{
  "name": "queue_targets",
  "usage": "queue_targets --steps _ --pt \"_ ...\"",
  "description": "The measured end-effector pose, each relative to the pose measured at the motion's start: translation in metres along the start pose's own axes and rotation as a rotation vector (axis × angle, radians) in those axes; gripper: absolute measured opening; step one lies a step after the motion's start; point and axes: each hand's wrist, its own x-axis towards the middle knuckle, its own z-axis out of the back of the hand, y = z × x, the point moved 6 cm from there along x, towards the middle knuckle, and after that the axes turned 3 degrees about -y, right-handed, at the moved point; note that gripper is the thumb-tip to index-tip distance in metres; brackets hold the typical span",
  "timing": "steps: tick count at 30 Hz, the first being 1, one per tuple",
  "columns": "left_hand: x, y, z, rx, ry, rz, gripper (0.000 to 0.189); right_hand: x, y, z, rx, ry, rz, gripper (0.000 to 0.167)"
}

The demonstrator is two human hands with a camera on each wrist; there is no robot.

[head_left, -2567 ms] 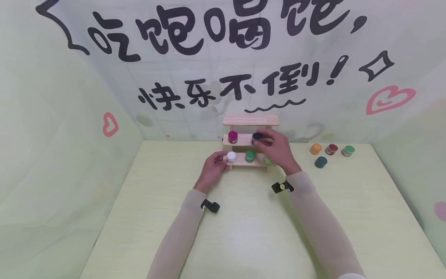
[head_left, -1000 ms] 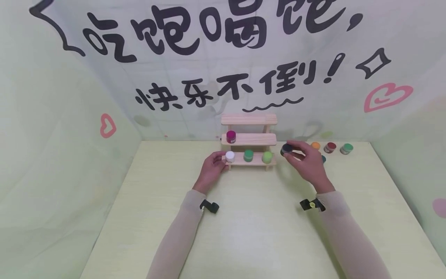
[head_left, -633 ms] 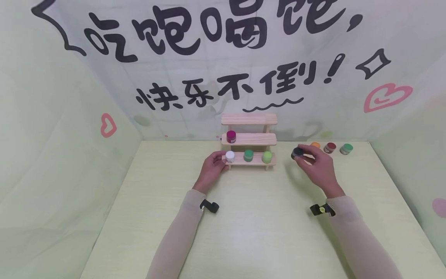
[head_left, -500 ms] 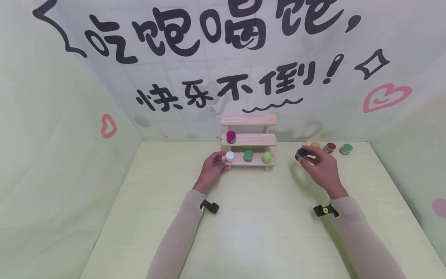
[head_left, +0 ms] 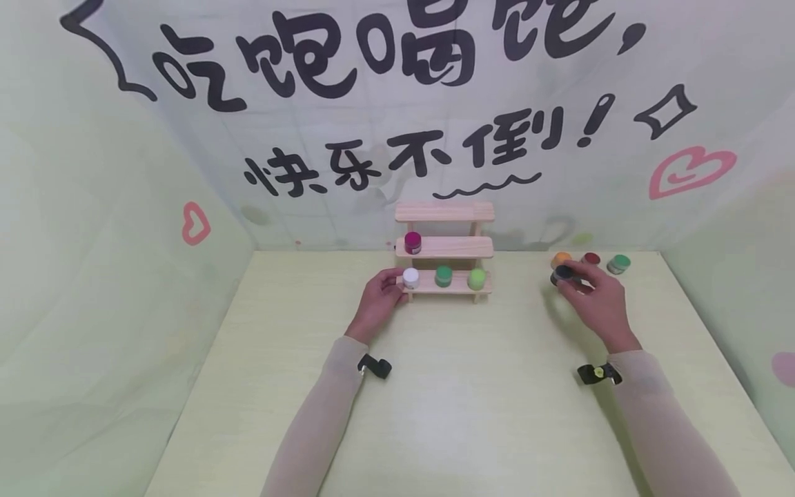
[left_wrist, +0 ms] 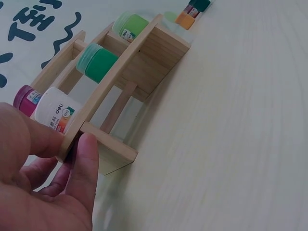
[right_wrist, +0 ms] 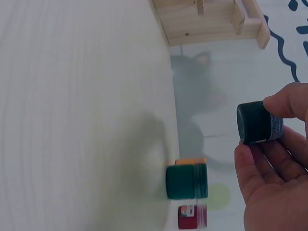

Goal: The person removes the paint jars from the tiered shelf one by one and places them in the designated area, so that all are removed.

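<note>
A dark jar [head_left: 561,275] is pinched between the thumb and fingers of a person's right hand [head_left: 597,300], right of the frame's center, raised above the counter [head_left: 459,386]. The step in hand appears to be the placing of that jar, and the next move seems to call for a level lowering and a spot free of its neighbors. The jar sits at the fingertips, to the left of the palm in the head view, roughly upright and well apart from the stepped wooden rack [head_left: 444,211] at center.

Close by, toward the frame's right edge, stand an orange jar [head_left: 561,259], a red jar [head_left: 591,259] and a bright green jar [head_left: 619,263]; the right wrist view also shows a teal jar [right_wrist: 181,182] on the counter.

At center left, the left hand [head_left: 377,302] grips the left end of the rack's lowest shelf, beside a white jar [head_left: 410,278]. Whether the thumb touches that jar cannot be told.
</note>
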Motion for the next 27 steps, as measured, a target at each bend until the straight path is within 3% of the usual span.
queue_targets --steps 18,27 --pt "0.001 0.001 0.000 -0.007 -0.002 0.008 0.038 0.011 -0.041 0.036 -0.064 -0.016 -0.076 0.045" --pt "0.002 0.000 0.000 0.011 -0.008 0.003 0.037 0.011 -0.058 0.050 -0.190 0.022 -0.118 0.053"
